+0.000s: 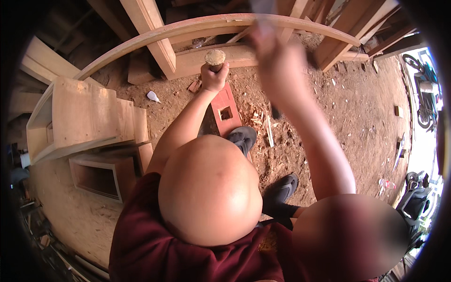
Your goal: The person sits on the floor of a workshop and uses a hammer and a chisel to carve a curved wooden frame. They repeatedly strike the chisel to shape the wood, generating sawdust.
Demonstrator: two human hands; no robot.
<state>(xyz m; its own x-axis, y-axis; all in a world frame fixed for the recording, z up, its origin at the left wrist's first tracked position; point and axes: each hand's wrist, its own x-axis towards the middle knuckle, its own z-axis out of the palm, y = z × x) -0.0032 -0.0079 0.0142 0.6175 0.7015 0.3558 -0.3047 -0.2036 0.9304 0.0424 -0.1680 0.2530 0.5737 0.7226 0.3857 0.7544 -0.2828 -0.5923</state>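
Observation:
My left hand (pixel 215 80) is closed around an upright chisel (pixel 215 58), whose wooden handle has a frayed, flattened top. Its blade is hidden below my fist. Under that hand lies a reddish wooden beam (pixel 229 126) with a square mortise cut through it, nearer to me. My right hand (pixel 282 70) is raised to the right of the chisel, smeared by motion. It grips a tool (pixel 264 13) with a greyish upper end, too blurred to name, and apart from the chisel. My foot in a dark shoe (pixel 243 138) rests against the beam's near end.
Wood chips (pixel 264 123) litter the dirt floor right of the beam. A curved wooden rail (pixel 197 29) and posts span the far side. Left stand a wooden piece with stepped edges (pixel 89 110) and a box-like frame (pixel 101 176). A white bottle (pixel 153 97) lies nearby; motorbikes (pixel 425 94) stand far right.

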